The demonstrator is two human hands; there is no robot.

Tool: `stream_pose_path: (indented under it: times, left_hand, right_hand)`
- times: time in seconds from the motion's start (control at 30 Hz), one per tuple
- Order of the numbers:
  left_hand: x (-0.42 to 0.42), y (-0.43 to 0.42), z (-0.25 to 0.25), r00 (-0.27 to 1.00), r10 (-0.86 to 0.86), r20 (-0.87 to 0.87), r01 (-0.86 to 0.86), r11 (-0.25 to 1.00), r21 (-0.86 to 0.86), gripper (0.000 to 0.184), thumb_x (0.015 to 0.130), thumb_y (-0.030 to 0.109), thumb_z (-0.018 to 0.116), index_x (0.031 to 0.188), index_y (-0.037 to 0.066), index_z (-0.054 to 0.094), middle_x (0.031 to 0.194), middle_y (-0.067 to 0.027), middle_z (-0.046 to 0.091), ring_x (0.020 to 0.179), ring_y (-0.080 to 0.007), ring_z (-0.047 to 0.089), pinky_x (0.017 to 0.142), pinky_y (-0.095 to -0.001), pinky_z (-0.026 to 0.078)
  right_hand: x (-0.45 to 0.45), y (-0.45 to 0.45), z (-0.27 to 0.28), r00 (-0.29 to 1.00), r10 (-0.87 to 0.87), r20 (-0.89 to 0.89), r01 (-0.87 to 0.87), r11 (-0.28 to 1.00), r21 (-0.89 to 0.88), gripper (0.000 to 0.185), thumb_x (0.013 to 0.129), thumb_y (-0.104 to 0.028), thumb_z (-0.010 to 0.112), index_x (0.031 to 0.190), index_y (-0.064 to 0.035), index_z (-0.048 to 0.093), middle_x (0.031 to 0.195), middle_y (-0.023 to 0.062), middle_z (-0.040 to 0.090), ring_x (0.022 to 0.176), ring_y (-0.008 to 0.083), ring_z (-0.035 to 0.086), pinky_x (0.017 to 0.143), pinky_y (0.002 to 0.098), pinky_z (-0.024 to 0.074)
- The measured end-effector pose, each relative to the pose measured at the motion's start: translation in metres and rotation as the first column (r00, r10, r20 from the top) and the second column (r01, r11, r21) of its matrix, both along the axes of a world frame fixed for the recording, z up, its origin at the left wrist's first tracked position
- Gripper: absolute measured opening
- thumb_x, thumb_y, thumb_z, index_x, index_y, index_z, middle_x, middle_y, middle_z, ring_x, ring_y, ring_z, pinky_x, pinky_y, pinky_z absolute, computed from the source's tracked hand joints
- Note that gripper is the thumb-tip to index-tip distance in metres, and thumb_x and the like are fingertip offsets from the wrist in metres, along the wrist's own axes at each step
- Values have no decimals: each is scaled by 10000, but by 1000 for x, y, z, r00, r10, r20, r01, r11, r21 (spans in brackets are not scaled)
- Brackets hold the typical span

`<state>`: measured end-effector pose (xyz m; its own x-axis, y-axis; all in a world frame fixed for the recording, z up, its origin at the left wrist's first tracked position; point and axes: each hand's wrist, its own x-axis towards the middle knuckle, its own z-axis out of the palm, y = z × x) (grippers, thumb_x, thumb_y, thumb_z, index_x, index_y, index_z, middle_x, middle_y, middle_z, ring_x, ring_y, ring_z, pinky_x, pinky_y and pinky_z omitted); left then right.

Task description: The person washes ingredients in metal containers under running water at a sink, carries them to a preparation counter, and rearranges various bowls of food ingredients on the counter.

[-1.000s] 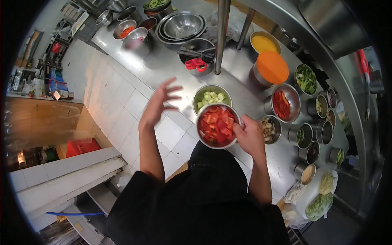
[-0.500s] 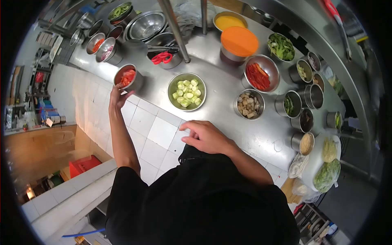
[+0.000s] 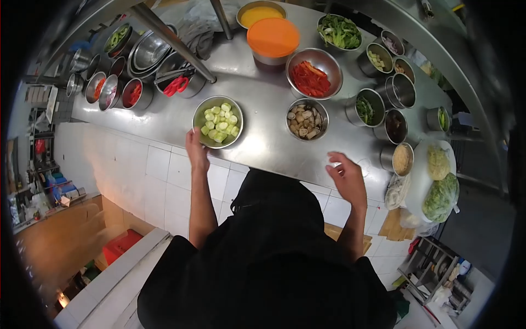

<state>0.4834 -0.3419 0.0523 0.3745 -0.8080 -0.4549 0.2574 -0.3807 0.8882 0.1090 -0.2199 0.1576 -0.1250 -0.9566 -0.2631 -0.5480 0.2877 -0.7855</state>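
A steel bowl of pale green cut vegetable pieces, perhaps gourd, stands near the counter's front edge. My left hand is closed against its near left side, fingers along the outer wall and thumb toward the front. To the right, my right hand hovers by the counter's edge, fingers loosely curled and apart, with nothing in it. The nearest thing to it is a small steel bowl of sliced mushrooms. Further left, a steel pot of cut red tomato sits beside other pots.
Behind stand a bowl of red pepper strips, an orange-lidded container and red-handled scissors. Several small pots line the right side, near bagged greens. Metal posts rise from the steel counter.
My left hand has let go of the tomato pot, which now stands beside the onion pot, and moved to the green vegetable bowl. My right hand has moved right. The view has shifted.
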Motion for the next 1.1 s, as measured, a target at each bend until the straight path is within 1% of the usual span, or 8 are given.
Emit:
stream_pose_path:
  times: [0.17,0.4,0.5,0.63,0.8,1.0,1.07,1.1]
  left_hand:
    - [-21,-23,0,987,-150,-60,153,986,60,289,875,101,543,1106,57,376,1060,-152,506,884,-259,584,733,-388,540]
    - [-70,-46,13,949,-152,-277,141,988,-60,448,870,80,555,1246,71,312,1047,-178,577,876,-254,614,732,-359,531]
    - [-82,-22,43,605,-772,-194,790,612,30,390,910,198,550,1264,82,435,1095,-115,608,905,-190,617,780,-319,508]
    - [-108,4,55,283,-957,-68,958,279,61,391,912,215,572,1275,91,500,1125,-66,607,873,-137,594,761,-294,496]
    - [-135,16,59,198,-897,395,970,236,50,580,831,105,655,1357,122,411,1149,-98,578,813,-155,589,727,-295,483]
    - [-153,12,46,76,-631,772,981,185,55,579,802,83,663,1333,118,435,1168,-134,565,849,-223,612,680,-324,499]
    - [-155,11,44,74,-611,788,980,193,58,539,799,82,663,1301,119,469,1164,-140,559,866,-250,608,661,-339,502]
    - [-155,12,47,71,-612,788,979,193,62,539,799,82,663,1301,119,469,1164,-140,559,866,-250,608,661,-339,502]
  right_hand:
    - [4,-25,-5,987,92,-135,-105,990,-91,549,798,-63,651,1317,-121,480,1150,146,591,852,257,618,697,312,510]
    - [8,-32,-6,970,215,-117,-230,963,-142,484,824,-146,623,1288,-109,490,1170,161,563,1061,343,552,879,406,462]
    - [-10,-26,-13,976,169,-138,-187,974,-131,436,823,-151,632,1241,-84,530,1109,162,592,989,346,576,843,402,474]
    - [-66,-3,-24,998,-62,-15,60,992,-115,412,795,-150,687,1185,-60,589,1018,143,640,657,194,599,652,330,502]
    - [-135,11,7,853,-400,-337,353,915,-193,415,817,-164,669,1213,-86,573,877,87,631,648,152,555,644,298,475]
    - [-134,-16,11,893,-355,-275,330,934,-135,466,813,-163,672,1256,-103,541,848,94,638,710,160,600,681,301,484]
    - [-123,-34,-27,967,-237,-99,220,963,-158,542,808,-245,664,1296,-91,485,981,166,627,839,291,628,756,366,488]
    - [-119,-41,-60,928,-242,-283,165,949,-270,534,805,-243,667,1283,-90,485,1038,184,594,863,321,620,772,385,487]
